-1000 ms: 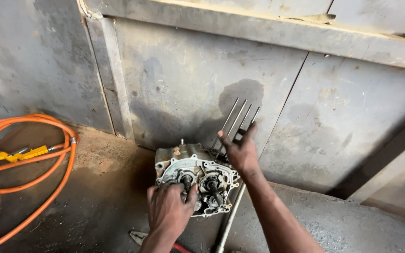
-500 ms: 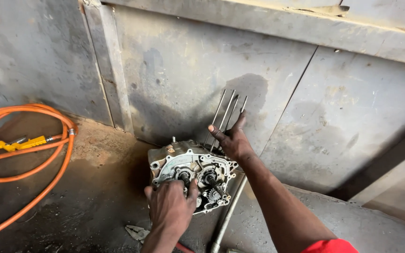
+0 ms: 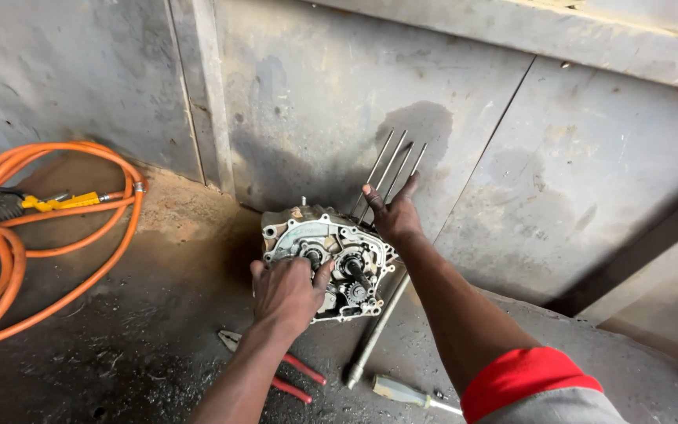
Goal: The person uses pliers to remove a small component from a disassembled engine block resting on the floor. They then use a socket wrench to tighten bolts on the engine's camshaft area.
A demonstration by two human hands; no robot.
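Nearest the camera, a screwdriver (image 3: pixel 406 390) with a pale handle and a pair of red-handled pliers (image 3: pixel 280 369) lay on the grimy concrete floor (image 3: pixel 119 345), with a long steel rod (image 3: pixel 376 330) slanting up between them towards the work. Just beyond, the left hand (image 3: pixel 286 292) lay over the open face of an engine crankcase (image 3: pixel 327 259), its fingers curled and pressed down around the left part of the exposed gears and shafts; whether they pinched a particular part could not be told. The crankcase stood on its edge on the floor, close against the grey wall (image 3: pixel 512 173). The right hand (image 3: pixel 392 213) sat at the upper right corner of the case, fingers spread and braced among the four long studs (image 3: pixel 392 169) that rose slanting from it. Judged from this, doing the step well called for the right hand to keep the case steady at the studs while the left worked squarely on the gear side, so that the case did not tip or slide on the oily floor. Further left, an orange hose (image 3: pixel 56 243) lay coiled on the floor with a yellow-handled fitting (image 3: pixel 60 202) at its end. A dark wet stain marked the wall behind the studs. No package, label or sign showed anywhere, save a small yellow scrap at the far left edge, too little to tell.
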